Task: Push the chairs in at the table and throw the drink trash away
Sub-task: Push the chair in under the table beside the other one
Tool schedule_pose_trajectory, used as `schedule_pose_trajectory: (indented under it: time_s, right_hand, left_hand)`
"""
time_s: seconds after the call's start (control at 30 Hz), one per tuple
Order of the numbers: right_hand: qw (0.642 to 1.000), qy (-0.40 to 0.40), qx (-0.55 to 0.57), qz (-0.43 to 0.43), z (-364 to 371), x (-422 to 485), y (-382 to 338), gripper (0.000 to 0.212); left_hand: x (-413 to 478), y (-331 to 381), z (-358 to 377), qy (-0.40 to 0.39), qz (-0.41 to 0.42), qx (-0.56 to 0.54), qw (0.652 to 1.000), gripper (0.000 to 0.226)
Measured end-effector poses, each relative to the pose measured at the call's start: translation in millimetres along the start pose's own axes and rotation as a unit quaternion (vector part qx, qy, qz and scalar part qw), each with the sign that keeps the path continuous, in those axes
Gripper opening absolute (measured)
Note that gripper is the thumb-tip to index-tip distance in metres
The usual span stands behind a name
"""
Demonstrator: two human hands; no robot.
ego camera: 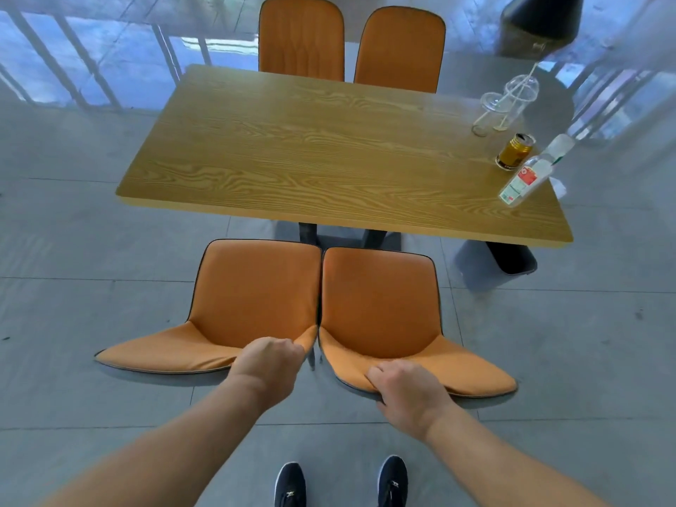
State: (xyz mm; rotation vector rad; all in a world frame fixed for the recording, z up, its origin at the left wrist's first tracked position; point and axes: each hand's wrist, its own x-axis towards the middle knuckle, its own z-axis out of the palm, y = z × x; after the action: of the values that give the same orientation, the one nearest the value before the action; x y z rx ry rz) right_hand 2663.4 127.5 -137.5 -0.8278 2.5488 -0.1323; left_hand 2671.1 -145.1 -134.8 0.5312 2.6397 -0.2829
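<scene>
Two orange chairs stand side by side on my side of the wooden table (292,148), their seats just short of its near edge. My left hand (269,364) grips the top of the left chair's backrest (248,294). My right hand (406,391) grips the top of the right chair's backrest (380,298). On the table's right end stand a gold drink can (514,152), a plastic bottle with a red label (523,182), and a clear domed plastic cup with a straw (512,100). A second clear cup (488,111) leans beside it.
Two more orange chairs (301,34) (400,49) sit pushed in at the far side. A grey trash bin (494,265) stands on the floor under the table's right corner. A railing runs behind; grey floor tiles lie around me, and my shoes (340,483) are below.
</scene>
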Motion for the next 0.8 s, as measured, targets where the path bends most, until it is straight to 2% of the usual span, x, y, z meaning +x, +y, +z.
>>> schedule_pose_trajectory:
  time_s: [0.1, 0.17, 0.2, 0.23, 0.27, 0.33, 0.43, 0.53, 0.67, 0.8]
  right_hand:
    - [1.000, -0.019, -0.012, 0.014, -10, 2, -1, 0.017]
    - [0.996, -0.061, -0.035, 0.048, -27, 1, -1, 0.047]
    - [0.994, -0.072, -0.007, 0.080, -42, -3, -2, 0.066]
    - [0.991, -0.048, 0.041, 0.116, -59, -10, -1, 0.078]
    - [0.985, 0.009, 0.088, 0.147, -79, -19, 3, 0.081]
    - [0.959, 0.146, 0.131, 0.202, -128, -41, 25, 0.068]
    - [0.916, 0.290, 0.102, 0.258, -222, -89, 73, 0.057]
    - [0.859, 0.423, 0.064, 0.281, -311, -161, 123, 0.061]
    - [0.813, 0.502, -0.002, 0.294, -384, -272, 192, 0.078]
    - [0.797, 0.515, -0.034, 0.313, -412, -373, 265, 0.077]
  left_hand:
    - [4, 2, -1, -0.039, -0.024, -0.050, 0.998, 0.017]
    - [11, 2, -23, -0.065, -0.073, -0.164, 0.982, 0.031]
    - [16, 2, -41, -0.049, -0.100, -0.218, 0.970, 0.038]
    - [22, 2, -63, -0.010, -0.118, -0.248, 0.961, 0.045]
    - [27, 1, -90, 0.042, -0.124, -0.254, 0.958, 0.051]
    - [39, 5, -153, 0.127, -0.114, -0.247, 0.954, 0.059]
    - [55, 30, -266, 0.194, -0.073, -0.219, 0.953, 0.071]
    - [62, 80, -382, 0.283, -0.018, -0.200, 0.938, 0.079]
    - [66, 175, -511, 0.411, 0.054, -0.193, 0.889, 0.082]
    - [81, 286, -593, 0.460, 0.104, -0.156, 0.868, 0.082]
